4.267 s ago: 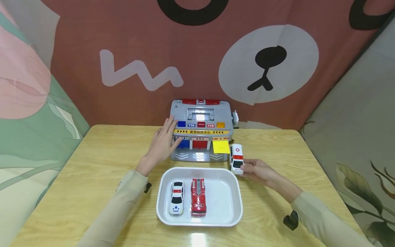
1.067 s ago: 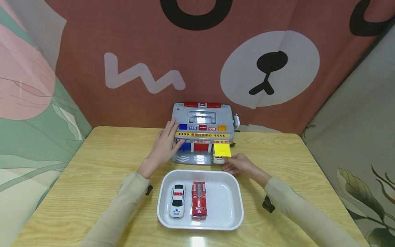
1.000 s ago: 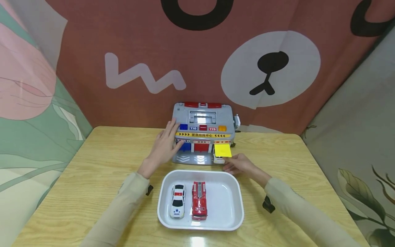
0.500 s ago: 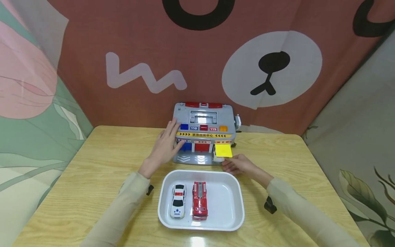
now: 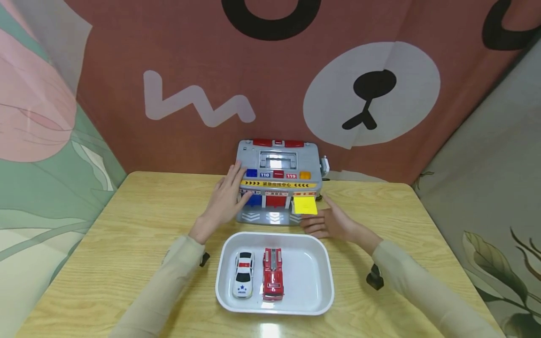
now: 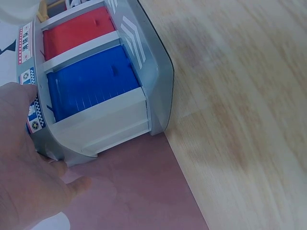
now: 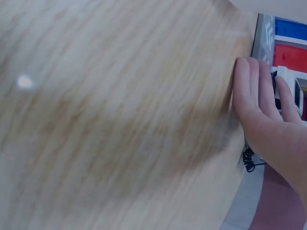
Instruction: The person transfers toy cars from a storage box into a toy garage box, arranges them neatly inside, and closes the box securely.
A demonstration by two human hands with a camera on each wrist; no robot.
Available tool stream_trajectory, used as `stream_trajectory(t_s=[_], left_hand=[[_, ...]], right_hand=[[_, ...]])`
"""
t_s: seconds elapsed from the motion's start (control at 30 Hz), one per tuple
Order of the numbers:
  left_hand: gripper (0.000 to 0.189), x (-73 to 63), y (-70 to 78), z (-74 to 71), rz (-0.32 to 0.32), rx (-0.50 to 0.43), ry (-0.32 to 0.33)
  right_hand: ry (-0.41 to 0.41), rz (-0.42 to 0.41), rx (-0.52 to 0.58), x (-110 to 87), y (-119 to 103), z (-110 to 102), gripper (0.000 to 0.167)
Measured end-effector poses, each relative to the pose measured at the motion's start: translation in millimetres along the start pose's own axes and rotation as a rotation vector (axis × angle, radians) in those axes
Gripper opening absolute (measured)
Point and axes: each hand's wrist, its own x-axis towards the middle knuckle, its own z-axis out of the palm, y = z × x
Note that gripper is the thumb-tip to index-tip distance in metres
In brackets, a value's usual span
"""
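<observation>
A grey toy rescue station [image 5: 276, 180] stands at the back of the table, with blue, red and yellow bay doors. My left hand [image 5: 221, 197] rests on its left front corner, fingers stretched out. The yellow door [image 5: 305, 205] is swung up. Under it sits the white toy ambulance [image 7: 285, 73], mostly hidden from the head camera by the door and fingers. My right hand [image 5: 331, 221] is at that bay's front, its fingers extended close to the ambulance's front end. The blue door [image 6: 93, 81] and red door [image 6: 79, 32] are down.
In front of the station lies a white tray [image 5: 313, 307]. It holds a white toy police car [image 5: 243, 277] and a red toy fire engine [image 5: 273, 277]. A coiled black cord [image 7: 248, 159] and a white handset [image 5: 324, 166] are at the station's right side. Printed cloth hangs behind.
My right hand carried the ambulance from the station's right side into the yellow-door bay, pushed it deeper and loosened its fingers from it. The left hand stayed on the station.
</observation>
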Motion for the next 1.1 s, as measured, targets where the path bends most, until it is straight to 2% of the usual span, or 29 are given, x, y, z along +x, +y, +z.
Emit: stream_trajectory(t_s=[0.17, 0.47, 0.7, 1.1], left_hand=[[0.071, 0.6, 0.6, -0.9, -0.008, 0.000, -0.009], [0.070, -0.4, 1.7, -2.4, -0.004, -0.003, -0.004], [0.071, -0.2, 0.3, -0.9, 0.001, -0.010, -0.001], [0.071, 0.6, -0.3, -0.5, 0.005, -0.006, 0.006]], right_hand=[[-0.013, 0.009, 0.002, 0.7, -6, 1, 0.106], [0.021, 0.038, 0.038, 7.4, -11, 1, 0.107], [-0.009, 0.020, 0.017, 2.0, -12, -2, 0.107], [0.010, 0.031, 0.011, -3.2, -12, -6, 0.107]])
